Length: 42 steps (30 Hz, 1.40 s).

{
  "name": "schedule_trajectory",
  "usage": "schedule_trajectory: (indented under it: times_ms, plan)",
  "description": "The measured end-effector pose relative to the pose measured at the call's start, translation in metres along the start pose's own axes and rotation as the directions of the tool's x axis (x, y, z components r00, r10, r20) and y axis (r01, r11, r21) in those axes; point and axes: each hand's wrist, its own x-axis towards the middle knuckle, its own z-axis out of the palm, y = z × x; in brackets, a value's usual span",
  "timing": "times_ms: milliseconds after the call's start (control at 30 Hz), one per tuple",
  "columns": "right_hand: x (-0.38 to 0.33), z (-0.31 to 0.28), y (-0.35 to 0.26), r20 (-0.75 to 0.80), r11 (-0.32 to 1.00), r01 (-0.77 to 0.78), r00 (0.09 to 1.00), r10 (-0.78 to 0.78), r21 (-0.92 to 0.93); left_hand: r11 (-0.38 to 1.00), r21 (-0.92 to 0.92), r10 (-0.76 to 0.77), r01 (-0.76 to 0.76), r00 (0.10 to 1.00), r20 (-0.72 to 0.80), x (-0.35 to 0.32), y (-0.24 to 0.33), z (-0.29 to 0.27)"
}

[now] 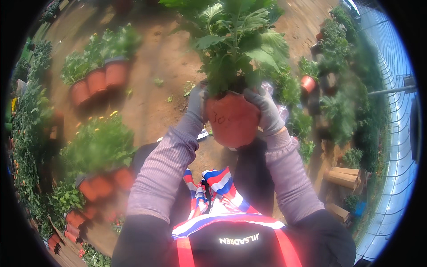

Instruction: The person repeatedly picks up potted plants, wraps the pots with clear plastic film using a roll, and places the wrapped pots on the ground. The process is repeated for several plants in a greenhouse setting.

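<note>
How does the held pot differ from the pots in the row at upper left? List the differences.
The held pot is lifted off the ground between the left hand and right hand; the row pots stand on the soil. The held pot has dark marks on its side; the row pots look plain. All are terracotta-coloured with leafy green plants.

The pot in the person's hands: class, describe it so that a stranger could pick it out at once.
Start at the bare brown soil path running up the middle. Above it, both gloved hands, left hand and right hand, hold up one terracotta-coloured pot with a leafy green plant. Unlike the other pots, it is off the ground.
</note>
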Motion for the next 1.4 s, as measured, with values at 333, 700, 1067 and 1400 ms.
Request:
schedule_trajectory:
  times_ms: [333, 700, 1067, 1400]
  plan:
    - [0.006, 0.039, 0.034, -0.291, 0.931, -0.183, 0.953, 0.088, -0.315, 0.716, 0.689, 0.314, -0.112, 0.933, -0.175, -0.066, -0.024, -0.01]
    - [0.028, 0.008, 0.032, -0.143, 0.921, -0.03, 0.989, -0.028, -0.387, 0.83, 0.528, 0.25, -0.181, 0.966, -0.061, -0.045, -0.021, -0.016]
    - [0.023, 0.015, 0.023, -0.123, 0.634, -0.013, 0.984, -0.129, -0.773, 0.985, 0.169, 0.032, 0.026, 0.943, -0.331, -0.044, -0.022, -0.01]
    - [0.014, 0.039, 0.031, 0.129, -0.185, 0.05, 0.887, -0.443, -0.981, 0.965, 0.262, 0.086, 0.01, 0.933, -0.35, -0.03, -0.055, -0.043]
